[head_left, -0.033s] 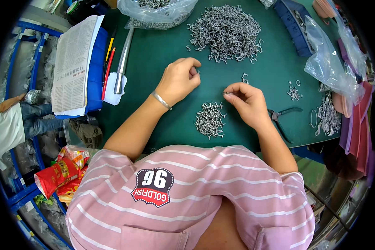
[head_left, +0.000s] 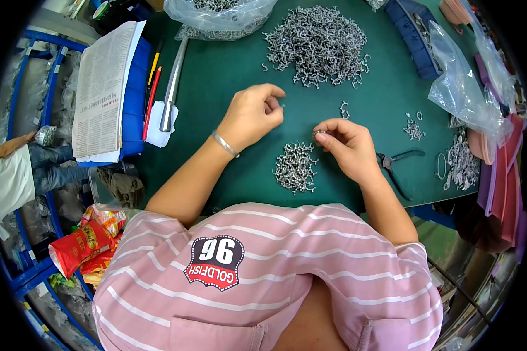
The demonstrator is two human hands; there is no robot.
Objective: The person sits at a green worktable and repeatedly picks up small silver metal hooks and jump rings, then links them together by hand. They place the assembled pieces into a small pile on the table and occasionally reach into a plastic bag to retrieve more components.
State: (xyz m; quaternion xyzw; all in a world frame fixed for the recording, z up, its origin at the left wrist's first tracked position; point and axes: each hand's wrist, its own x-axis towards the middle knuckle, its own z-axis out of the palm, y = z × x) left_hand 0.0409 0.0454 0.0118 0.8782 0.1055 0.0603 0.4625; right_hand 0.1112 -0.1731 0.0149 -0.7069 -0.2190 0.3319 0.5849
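My right hand point(head_left: 348, 146) is closed, its thumb and forefinger pinching a small curved metal piece point(head_left: 318, 133). To its left my left hand point(head_left: 255, 113), with a silver bangle on the wrist, hovers over the green table; the forefinger stretches out, the other fingers curl loosely, and nothing shows in them. Between and below the hands lies a small pile of shiny curved metal pieces point(head_left: 295, 168). A few loose pieces point(head_left: 344, 110) lie just beyond the right hand. A large heap of similar darker pieces point(head_left: 319, 44) spreads at the far side.
Pliers point(head_left: 399, 167) lie right of my right hand. Farther right are small metal parts point(head_left: 414, 127), a bunch of silvery tags point(head_left: 461, 161) and a blue tray point(head_left: 414, 35). On the left are a tapered metal rod point(head_left: 173, 88), a red pencil point(head_left: 152, 104) and newspaper point(head_left: 102, 93).
My left hand has shifted very slightly to the right. The metal piece in my right fingers has turned a little; the rest looks the same.
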